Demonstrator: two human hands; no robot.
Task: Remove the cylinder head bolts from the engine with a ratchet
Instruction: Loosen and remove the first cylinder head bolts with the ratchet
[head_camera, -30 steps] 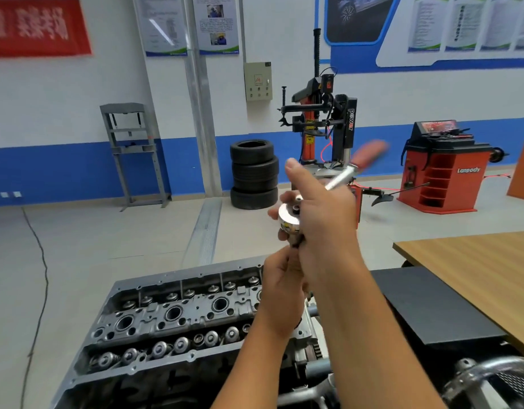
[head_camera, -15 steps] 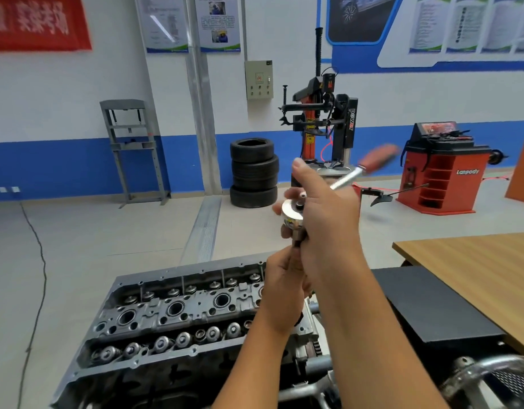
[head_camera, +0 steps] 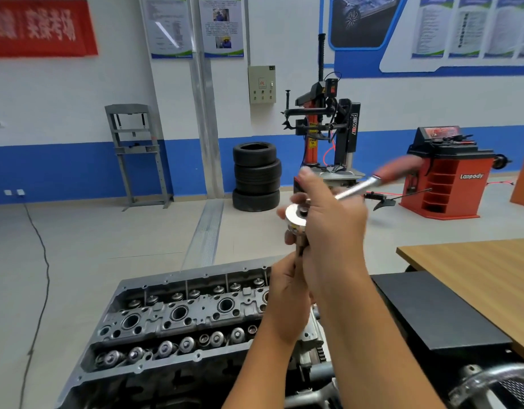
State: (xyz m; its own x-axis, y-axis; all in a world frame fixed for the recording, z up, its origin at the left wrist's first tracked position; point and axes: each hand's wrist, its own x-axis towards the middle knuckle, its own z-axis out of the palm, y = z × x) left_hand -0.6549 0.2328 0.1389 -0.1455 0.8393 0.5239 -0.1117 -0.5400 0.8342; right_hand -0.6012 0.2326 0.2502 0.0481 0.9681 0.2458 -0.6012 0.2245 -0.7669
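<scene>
Workshop floor, chrome ratchet (head_camera: 296, 215), red handle (head_camera: 398, 171)

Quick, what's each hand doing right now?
Left hand: grips the dark shaft under the ratchet head.
Right hand: grips the ratchet near its head.

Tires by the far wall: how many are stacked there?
4, in one stack of tires on the floor by the blue-banded wall, left of the tire changer. Any behind it would be hidden.
</scene>
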